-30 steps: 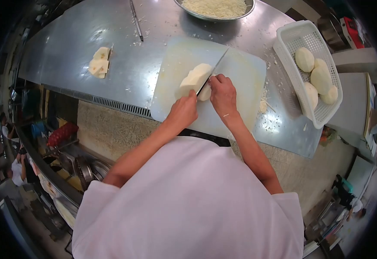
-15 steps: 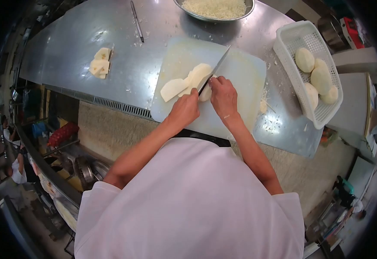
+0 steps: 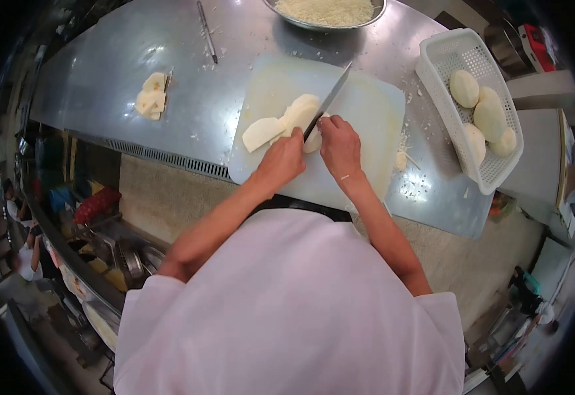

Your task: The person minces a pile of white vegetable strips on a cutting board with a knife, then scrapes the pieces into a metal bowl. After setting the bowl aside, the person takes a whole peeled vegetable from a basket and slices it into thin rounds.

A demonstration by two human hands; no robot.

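In the middle of a pale cutting board (image 3: 373,105), my left hand (image 3: 283,160) is closed around the handle of a knife (image 3: 333,93). The blade points away from me and to the right, on top of a peeled potato piece (image 3: 312,141). My right hand (image 3: 340,146) has its fingers bent onto that piece, close to the blade; its fingertips are partly hidden. Left of the blade lie overlapping cut potato slices (image 3: 299,115), with another slice (image 3: 262,133) at their left end.
At the back stands a metal bowl (image 3: 327,28) of pale shreds. A white basket (image 3: 431,74) on the right holds several peeled potatoes (image 3: 489,120). Potato offcuts (image 3: 151,97) and a peeler-like thin tool (image 3: 207,33) lie on the steel table (image 3: 103,79) to the left.
The knife blade has tilted so more of its flat side shows, and it has shifted slightly at the potato piece. Both hands stay in nearly the same place.
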